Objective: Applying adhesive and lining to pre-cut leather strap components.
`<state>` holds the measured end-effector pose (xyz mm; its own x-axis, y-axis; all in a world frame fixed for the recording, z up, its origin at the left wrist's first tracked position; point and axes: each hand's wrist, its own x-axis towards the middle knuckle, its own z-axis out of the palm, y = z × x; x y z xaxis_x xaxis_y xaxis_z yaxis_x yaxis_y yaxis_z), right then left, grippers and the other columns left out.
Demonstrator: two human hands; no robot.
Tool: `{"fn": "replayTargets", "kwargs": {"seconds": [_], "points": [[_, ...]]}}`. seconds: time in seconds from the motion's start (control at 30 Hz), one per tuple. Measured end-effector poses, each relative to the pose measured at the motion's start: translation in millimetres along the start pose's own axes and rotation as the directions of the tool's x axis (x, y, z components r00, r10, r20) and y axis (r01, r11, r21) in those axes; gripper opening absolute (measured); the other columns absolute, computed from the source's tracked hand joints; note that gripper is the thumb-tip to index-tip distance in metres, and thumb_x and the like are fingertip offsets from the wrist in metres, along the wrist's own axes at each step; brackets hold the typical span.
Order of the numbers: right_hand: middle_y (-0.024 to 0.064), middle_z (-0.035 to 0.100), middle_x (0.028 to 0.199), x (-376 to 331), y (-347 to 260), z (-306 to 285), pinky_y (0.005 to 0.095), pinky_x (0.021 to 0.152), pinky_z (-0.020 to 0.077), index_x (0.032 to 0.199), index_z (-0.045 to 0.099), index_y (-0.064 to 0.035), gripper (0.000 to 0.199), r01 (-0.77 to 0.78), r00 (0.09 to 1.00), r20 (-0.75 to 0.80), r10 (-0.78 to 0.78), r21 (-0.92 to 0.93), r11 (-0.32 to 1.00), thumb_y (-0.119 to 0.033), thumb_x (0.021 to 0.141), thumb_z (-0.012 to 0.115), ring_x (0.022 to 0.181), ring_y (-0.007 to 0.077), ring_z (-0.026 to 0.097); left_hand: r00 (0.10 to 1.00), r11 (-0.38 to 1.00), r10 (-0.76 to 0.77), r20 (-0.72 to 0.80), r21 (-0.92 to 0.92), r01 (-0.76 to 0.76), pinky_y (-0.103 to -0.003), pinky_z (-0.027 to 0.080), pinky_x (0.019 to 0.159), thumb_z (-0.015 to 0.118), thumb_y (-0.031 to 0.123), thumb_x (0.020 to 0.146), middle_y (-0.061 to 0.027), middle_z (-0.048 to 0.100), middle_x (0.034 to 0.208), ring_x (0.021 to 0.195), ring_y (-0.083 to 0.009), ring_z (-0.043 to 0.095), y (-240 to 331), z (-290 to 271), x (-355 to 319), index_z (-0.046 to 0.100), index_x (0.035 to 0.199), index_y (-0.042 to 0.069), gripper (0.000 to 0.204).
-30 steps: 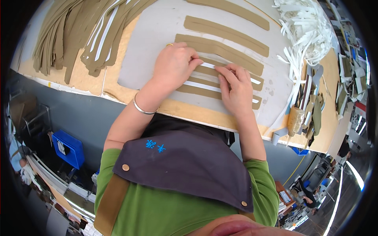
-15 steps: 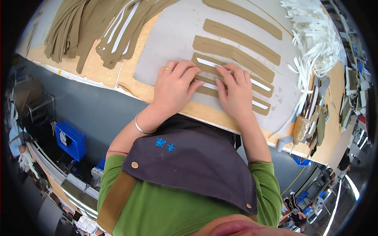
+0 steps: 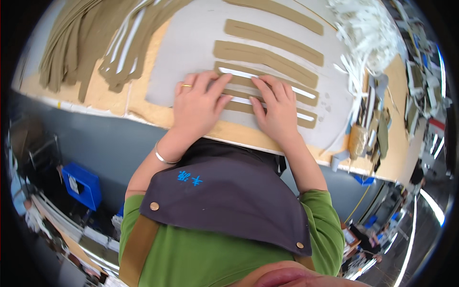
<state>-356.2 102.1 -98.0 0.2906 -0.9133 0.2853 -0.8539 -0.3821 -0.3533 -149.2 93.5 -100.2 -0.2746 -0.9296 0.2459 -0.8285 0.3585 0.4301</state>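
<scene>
My left hand (image 3: 197,103) rests palm down near the left ends of two brown fabric strips, index fingertip at a thin white strip (image 3: 239,73) and thumb at another white strip (image 3: 305,116) below it. My right hand (image 3: 277,110) lies to its right, index finger on the upper white strip and thumb close to the lower one. Both hands have thumb and fingers apart, with nothing gripped. Each white strip runs lengthwise along the middle of its brown strip, the upper (image 3: 310,99) and the lower (image 3: 306,123). My right hand covers part of both.
Beyond my hands lie three bare brown strips (image 3: 267,39) on a grey sheet (image 3: 167,71). Brown fabric pieces (image 3: 62,57) hang over the table's left side. White strips (image 3: 368,33) are heaped at right, near a tape-wrapped brown bundle (image 3: 357,142). A blue bin (image 3: 82,185) stands below left.
The whole view has shifted, so the table appears farther left. My left index finger has moved up to the upper white strip. My right index finger sits slightly farther right along it.
</scene>
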Motion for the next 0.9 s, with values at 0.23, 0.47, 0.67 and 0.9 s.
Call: {"fn": "replayTargets", "kwargs": {"seconds": [0.23,0.47,0.67,0.9], "points": [[0.004,0.058,0.124,-45.0,38.9,-32.3,0.0407,0.095,0.0398,0.124,0.062,-0.0119,0.044,-0.212,0.977,-0.039,0.208,-0.127,0.969,-0.019,0.082,0.071,0.113,0.0276,0.052,1.0,1.0,0.027,0.0,-0.002,-0.027,-0.039,0.04,0.085,0.073,0.029,0.081,0.0011,0.058,0.109,0.101,-0.0229,0.052,-2.6,3.0,-0.7,0.066,0.121,0.022,0.042],[0.0049,0.058,0.125,-77.1,75.4,-51.6,0.041,0.096,0.0395,0.123,0.062,-0.0114,0.039,-0.371,0.925,-0.175,0.337,-0.227,0.9,-0.019,0.085,0.069,0.112,0.0288,0.052,0.998,0.998,0.057,0.003,0.014,-0.057,-0.039,0.04,0.084,0.073,0.03,0.083,0.0005,0.057,0.11,0.098,-0.0237,0.052,-4.2,4.1,-0.7,0.066,0.123,0.021,0.042],[0.0044,0.06,0.118,-70.4,68.5,-50.9,0.0396,0.09,0.0418,0.117,0.066,-0.0139,0.034,-0.373,0.926,-0.141,0.351,-0.194,0.907,-0.02,0.084,0.07,0.105,0.0276,0.053,0.998,0.998,0.057,0.019,0.014,-0.057,-0.039,0.04,0.083,0.073,0.03,0.083,0.0005,0.056,0.109,0.091,-0.0215,0.051,-3.4,2.3,0.1,0.066,0.123,0.021,0.042],[0.0067,0.06,0.115,-67.5,75.0,-51.8,0.0401,0.087,0.0433,0.114,0.066,-0.0136,0.033,-0.395,0.915,-0.171,0.365,-0.191,0.899,-0.02,0.082,0.072,0.103,0.0287,0.055,0.998,0.999,0.051,0.049,0.009,-0.051,-0.039,0.041,0.087,0.071,0.026,0.085,-0.0034,0.056,0.11,0.091,-0.0222,0.051,-2.8,0.1,0.9,0.065,0.126,0.02,0.042]]}}
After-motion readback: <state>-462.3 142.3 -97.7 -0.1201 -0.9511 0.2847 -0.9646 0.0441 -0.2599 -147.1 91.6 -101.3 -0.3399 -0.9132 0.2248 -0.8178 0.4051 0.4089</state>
